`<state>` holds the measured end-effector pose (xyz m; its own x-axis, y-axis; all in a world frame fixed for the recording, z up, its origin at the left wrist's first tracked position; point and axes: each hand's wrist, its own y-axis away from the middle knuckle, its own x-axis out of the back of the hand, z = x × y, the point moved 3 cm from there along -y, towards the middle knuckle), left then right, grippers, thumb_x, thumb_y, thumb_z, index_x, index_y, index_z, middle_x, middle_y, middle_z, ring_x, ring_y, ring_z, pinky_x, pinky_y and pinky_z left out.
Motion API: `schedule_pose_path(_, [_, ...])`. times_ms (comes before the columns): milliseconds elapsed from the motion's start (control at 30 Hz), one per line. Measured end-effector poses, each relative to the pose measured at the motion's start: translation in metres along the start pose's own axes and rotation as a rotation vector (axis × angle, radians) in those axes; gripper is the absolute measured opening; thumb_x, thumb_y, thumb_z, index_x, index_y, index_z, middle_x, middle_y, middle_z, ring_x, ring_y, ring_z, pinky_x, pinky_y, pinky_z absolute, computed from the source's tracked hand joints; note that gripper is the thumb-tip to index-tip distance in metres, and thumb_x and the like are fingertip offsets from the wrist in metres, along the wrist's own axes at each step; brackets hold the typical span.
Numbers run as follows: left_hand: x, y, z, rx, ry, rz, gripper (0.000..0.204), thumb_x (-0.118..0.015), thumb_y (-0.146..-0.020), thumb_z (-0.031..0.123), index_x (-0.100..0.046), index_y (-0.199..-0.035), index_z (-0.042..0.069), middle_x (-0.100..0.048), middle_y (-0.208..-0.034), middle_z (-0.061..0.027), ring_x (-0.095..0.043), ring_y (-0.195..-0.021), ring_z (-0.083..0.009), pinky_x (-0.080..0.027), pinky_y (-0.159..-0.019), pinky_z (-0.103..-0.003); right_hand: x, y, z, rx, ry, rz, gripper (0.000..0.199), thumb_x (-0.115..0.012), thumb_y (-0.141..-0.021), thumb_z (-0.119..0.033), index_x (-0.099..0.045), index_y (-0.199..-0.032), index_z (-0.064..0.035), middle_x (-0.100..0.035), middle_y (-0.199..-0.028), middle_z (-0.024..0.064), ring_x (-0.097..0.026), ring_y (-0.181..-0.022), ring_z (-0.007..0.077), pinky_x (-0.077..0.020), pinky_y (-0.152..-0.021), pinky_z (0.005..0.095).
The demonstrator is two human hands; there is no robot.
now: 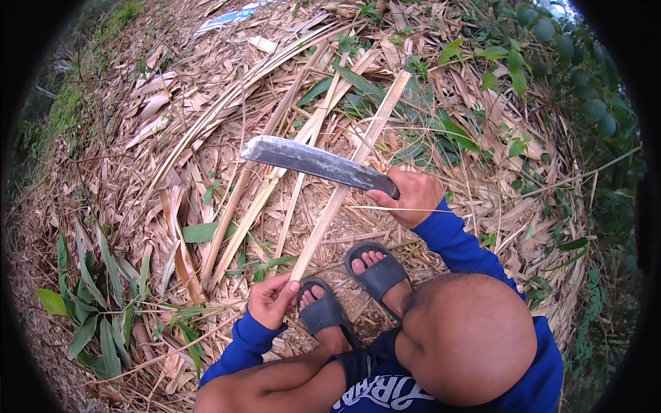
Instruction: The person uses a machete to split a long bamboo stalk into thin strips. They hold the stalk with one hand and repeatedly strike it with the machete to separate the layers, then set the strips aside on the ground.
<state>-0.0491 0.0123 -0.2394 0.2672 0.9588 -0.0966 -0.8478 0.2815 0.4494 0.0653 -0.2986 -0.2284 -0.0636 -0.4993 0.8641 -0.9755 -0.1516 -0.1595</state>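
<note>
While the ground (138,138) lies thick with dry bamboo husks and leaves, a squatting person works a long bamboo strip (344,186) with a heavy knife (313,162).

Largest first: pale split bamboo lengths (255,199) fan from frame centre toward the upper middle, which suggests several pieces are already split, while the strip in hand looks only partly worked. It runs from lower centre up to the upper middle. The blade crosses it at frame centre, edge against the strip, and a thin sliver (392,208) juts beside the handle, so the paring seems under way, not finished. The right hand (413,196) is clenched around the knife handle; the left hand (272,299), lower centre, pinches the strip's near end. Two dark sandals (351,292) sit below.
</note>
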Motion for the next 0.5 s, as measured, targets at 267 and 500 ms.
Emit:
schedule_pose_path(267, [0.017,0.026,-0.008,0.019,0.029,0.031,0.022,-0.058,-0.097,0.009,-0.063,-0.11,-0.007,-0.055,-0.065,0.0004,-0.043,-0.053,-0.0036,-0.031,-0.047,-0.02,0.008,-0.014,0.01,0.035,0.064,0.068,0.054,-0.063,-0.083,-0.061,-0.06,-0.077,-0.0079,-0.062,-0.063,0.0138,-0.064,-0.058,0.0341,-0.0485,-0.052,0.0447])
schedule_pose_path(500, [0.04,0.05,-0.019,0.022,0.038,0.03,0.019,-0.057,-0.097,0.007,-0.063,-0.107,-0.008,-0.053,-0.064,-0.0003,-0.042,-0.051,-0.0043,-0.03,-0.046,-0.02,0.019,-0.023,0.023,0.055,0.133,0.03,0.054,-0.062,-0.082,-0.061,-0.06,-0.077,-0.0083,-0.062,-0.063,0.0142,-0.064,-0.058,0.0342,-0.0485,-0.052,0.0444])
